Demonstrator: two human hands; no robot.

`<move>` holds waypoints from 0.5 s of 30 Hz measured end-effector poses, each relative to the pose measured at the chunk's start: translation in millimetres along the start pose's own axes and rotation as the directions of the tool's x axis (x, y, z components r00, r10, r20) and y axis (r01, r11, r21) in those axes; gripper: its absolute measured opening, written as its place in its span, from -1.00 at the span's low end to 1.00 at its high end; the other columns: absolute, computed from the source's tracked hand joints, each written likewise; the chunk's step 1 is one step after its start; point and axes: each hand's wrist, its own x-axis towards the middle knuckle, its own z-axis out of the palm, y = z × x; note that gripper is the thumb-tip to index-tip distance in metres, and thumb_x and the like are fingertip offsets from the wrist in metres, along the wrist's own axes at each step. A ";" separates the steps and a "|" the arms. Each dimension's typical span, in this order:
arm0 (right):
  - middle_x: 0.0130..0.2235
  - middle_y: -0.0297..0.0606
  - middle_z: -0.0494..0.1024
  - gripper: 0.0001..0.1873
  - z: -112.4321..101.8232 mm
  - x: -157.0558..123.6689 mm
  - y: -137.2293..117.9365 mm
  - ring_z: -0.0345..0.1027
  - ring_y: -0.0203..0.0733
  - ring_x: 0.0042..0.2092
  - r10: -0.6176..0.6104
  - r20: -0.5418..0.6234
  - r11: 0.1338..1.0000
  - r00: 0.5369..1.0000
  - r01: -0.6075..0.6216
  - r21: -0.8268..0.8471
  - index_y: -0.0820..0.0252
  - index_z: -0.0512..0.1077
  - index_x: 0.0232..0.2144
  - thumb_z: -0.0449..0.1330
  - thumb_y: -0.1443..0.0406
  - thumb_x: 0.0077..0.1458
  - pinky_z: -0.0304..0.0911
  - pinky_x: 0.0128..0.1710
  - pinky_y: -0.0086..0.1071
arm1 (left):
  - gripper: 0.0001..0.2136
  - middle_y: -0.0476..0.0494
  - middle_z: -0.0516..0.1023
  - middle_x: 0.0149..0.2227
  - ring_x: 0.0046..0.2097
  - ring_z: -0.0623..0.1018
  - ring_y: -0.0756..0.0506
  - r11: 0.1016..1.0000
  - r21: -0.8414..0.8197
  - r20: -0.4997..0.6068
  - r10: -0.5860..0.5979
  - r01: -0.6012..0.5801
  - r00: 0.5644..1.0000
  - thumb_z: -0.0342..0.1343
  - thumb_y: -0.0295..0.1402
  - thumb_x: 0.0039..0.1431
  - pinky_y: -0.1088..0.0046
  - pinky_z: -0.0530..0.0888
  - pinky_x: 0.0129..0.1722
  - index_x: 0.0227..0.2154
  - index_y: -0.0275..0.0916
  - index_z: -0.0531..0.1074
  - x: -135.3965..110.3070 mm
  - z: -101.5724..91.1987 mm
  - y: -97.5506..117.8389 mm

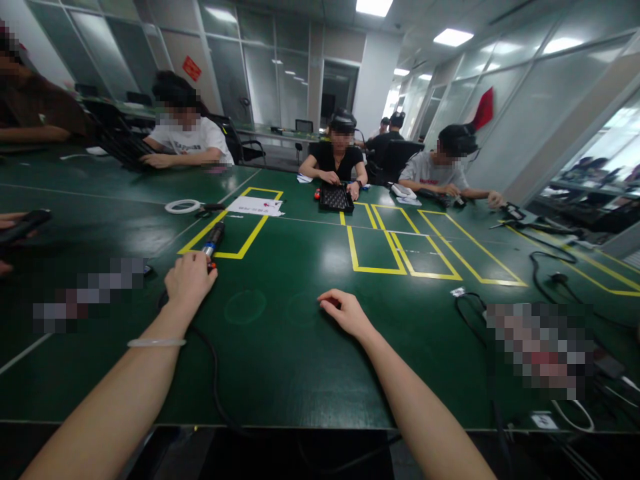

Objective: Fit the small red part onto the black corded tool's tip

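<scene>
My left hand (pixel 189 280) is closed around a corded hand tool (pixel 213 241) with a black far end and a silver and blue band. A bit of orange-red shows beside my fingers, while my palm hides the rest of its body. From under my wrist its black cable (pixel 213 367) runs toward the near table edge. My right hand (pixel 347 312) hovers or rests low over the green table (pixel 300 380), loosely curled, thumb and forefinger slightly apart and nothing visible between them.
Yellow tape rectangles (pixel 377 271) mark the table, with a white paper sheet (pixel 255 205) and a white ring (pixel 184 207) farther off. Opposite, a person handles a black tray (pixel 336 198). Black cables (pixel 535 273) and a blurred-out item (pixel 540 350) lie at right. Other people sit around.
</scene>
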 end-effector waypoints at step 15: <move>-0.33 -0.28 0.56 -0.82 2.2 1.6 1.9 0.39 -0.25 -0.32 0.001 0.030 0.999 1.000 0.000 -0.032 0.19 0.52 -0.25 0.13 0.30 0.16 0.23 -0.30 -0.40 | -0.64 -0.19 0.54 -0.13 -0.13 0.51 -0.18 0.856 -0.458 -0.040 0.251 -0.241 0.967 -0.16 -0.13 0.29 0.35 0.38 -0.13 -0.08 -0.21 0.41 -14.9 -10.7 48.4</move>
